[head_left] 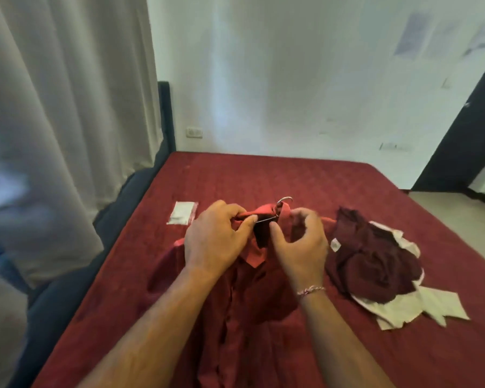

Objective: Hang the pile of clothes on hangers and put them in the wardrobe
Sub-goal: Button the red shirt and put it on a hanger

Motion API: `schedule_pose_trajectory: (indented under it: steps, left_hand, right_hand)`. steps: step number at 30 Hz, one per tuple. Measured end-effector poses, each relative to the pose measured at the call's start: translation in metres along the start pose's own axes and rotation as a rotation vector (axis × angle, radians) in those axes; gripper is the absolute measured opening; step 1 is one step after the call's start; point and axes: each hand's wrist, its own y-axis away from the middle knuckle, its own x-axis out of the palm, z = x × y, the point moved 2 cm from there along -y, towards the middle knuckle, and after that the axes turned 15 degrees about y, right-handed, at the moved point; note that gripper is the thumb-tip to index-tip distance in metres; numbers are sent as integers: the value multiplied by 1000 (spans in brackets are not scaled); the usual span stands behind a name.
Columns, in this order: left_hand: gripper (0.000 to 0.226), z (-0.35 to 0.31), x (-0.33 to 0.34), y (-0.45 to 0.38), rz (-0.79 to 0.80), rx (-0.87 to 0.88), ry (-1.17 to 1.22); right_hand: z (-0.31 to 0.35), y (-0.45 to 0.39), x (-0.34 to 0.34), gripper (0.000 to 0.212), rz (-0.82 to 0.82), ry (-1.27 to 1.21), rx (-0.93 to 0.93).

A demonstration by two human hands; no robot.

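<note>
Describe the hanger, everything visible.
Only parts of the hanger show: a silvery metal hook poking out past the collar of the red shirt, and a reddish arm tip emerging right of the right hand. The rest is hidden inside the shirt, which lies flat on the bed. The left hand pinches the collar beside the hook; the right hand's grip near the neck is blurred.

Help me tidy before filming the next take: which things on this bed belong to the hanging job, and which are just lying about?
Part of the job:
red shirt, spread on the bed, both hands at its collar
hanger, metal hook showing above the collar
pile of clothes, dark red over white, still waiting

Just lying about:
small white packet left of the shirt
curtain
wall socket
</note>
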Motion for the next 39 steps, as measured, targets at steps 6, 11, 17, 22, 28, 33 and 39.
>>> schedule_pose_trajectory:
  steps: [6,11,17,22,28,33,39]
  left_hand:
    - [19,-97,-61,-21,-55,70,-7]
    - [16,-103,-91,-25,-122,55,-33]
    - [16,-72,-83,-54,92,-21,157]
    - [16,-50,-81,-83,284,43,321]
    - [47,-57,-91,-84,622,358,151]
    - [24,-105,-83,-68,746,478,554]
    - [21,-136,-67,-56,596,352,606]
  right_hand:
    - [75,-55,-86,16,-35,322,9]
    - [92,-62,-126,14,-121,455,-152]
    - [91,-64,-130,14,177,596,5]
    - [106,-54,-125,13,331,503,107]
    - [146,-16,-115,10,135,614,199]
    - [166,8,-143,9,70,629,232]
    - [165,39,-235,9,-127,998,195]
